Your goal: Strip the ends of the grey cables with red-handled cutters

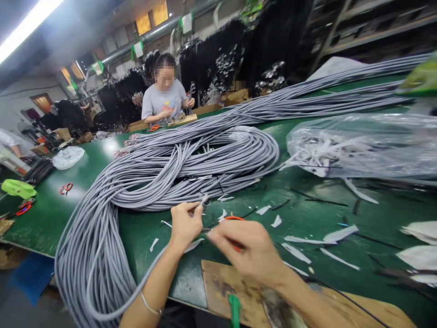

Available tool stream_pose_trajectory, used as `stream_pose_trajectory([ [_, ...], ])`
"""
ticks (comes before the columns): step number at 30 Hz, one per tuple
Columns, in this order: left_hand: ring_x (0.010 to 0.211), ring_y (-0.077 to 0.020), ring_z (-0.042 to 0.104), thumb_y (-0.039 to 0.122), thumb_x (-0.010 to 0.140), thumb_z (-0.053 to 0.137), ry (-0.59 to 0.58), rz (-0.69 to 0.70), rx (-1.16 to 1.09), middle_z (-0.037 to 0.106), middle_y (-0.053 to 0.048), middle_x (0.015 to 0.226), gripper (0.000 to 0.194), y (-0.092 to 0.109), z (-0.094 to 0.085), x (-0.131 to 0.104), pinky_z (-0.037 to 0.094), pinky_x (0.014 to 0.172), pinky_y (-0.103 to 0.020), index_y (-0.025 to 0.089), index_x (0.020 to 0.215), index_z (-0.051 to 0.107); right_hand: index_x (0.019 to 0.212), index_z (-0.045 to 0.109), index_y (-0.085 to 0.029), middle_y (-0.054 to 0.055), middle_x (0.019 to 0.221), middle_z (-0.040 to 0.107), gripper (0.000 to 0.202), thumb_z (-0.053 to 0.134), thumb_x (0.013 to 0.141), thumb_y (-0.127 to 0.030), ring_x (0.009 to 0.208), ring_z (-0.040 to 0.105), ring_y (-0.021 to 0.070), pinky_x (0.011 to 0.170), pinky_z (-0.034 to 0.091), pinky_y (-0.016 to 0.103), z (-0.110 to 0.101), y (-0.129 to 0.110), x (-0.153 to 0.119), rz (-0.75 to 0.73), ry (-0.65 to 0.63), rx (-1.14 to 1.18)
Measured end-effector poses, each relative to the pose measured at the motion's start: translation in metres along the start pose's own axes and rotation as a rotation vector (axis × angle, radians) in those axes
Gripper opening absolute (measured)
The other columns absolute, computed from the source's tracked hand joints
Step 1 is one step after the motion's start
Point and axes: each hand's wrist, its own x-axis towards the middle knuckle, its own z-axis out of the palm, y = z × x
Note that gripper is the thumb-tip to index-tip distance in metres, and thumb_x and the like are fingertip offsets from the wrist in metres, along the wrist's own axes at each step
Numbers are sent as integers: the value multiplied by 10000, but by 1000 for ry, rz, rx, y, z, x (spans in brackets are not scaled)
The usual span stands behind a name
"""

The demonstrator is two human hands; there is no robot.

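Note:
My left hand [184, 225] is closed in a pinch on the end of a grey cable [153, 266], whose pale tip pokes up past the fingers. The cable runs back along my left forearm to a large bundle of grey cables [99, 246]. My right hand [249, 250] is just to the right, slightly blurred, its thumb and fingers pressed together; what they hold, if anything, I cannot make out. Orange handles [234, 218] show behind that hand, partly hidden by it. White scraps [297, 253] and short black strips lie around both hands.
Coiled grey cables [252, 155] cover the middle of the green table [341, 205]. A clear plastic bag [368, 146] lies at right. A worn board [221, 284] sits at the near edge. Red-handled scissors [66, 188] lie left. Another person [167, 93] works across the table.

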Motion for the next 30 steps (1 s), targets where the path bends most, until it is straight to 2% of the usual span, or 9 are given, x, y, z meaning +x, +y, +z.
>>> stream_pose_trajectory([
  [3,591,-145,604,182,750,562,25,-16,-152,694,-79,736,195,3,1,-3,472,549,-228,123,840,724,566,598,-182,-21,393,474,355,479,805,-416,339,394,87,388,326,206,1,8,0,263,203,-115],
  [7,550,-140,583,200,745,562,40,43,-181,670,-78,690,208,11,0,-12,471,509,-229,106,845,719,705,680,-157,-43,348,424,360,514,720,-476,310,381,100,353,312,215,4,21,2,448,183,-89],
  [13,557,-135,575,190,721,591,35,103,-201,661,-63,660,165,18,0,-16,458,518,-224,127,800,722,613,667,-163,-1,399,511,310,457,695,-375,362,428,118,401,345,228,3,20,5,536,165,2],
  [17,442,-97,516,251,717,599,-3,-61,-402,608,-26,580,183,18,3,-14,421,434,-202,112,778,701,536,621,-168,-11,402,487,272,448,660,-337,370,393,104,396,308,224,2,18,6,544,96,86],
  [20,346,-53,406,362,683,647,-38,-170,-578,524,17,479,279,18,3,-11,328,355,-178,86,725,664,463,547,-175,-27,391,425,218,461,618,-301,385,359,94,387,274,219,2,17,7,565,44,194],
  [22,318,-28,355,457,634,681,-93,-202,-672,501,26,477,386,18,1,-8,265,328,-169,78,696,642,458,520,-180,-32,398,405,191,485,599,-304,394,361,95,387,283,219,0,18,7,611,84,317],
  [26,289,3,294,566,593,680,-291,-224,-804,439,47,457,501,21,-5,-6,171,311,-161,71,650,618,562,568,-175,-30,467,449,183,556,612,-350,427,399,97,389,312,213,-5,20,10,729,303,558],
  [28,286,13,273,560,600,684,-378,-235,-859,414,57,454,494,22,-7,-5,142,307,-156,74,633,601,639,611,-161,-20,521,488,204,597,614,-363,454,411,93,390,310,203,-7,21,11,745,267,655],
  [30,286,21,247,542,596,701,-451,-267,-919,394,66,454,478,22,-9,-5,120,300,-150,82,615,573,751,650,-148,-9,583,524,273,636,609,-380,470,418,85,392,310,193,-9,20,12,742,118,758],
])
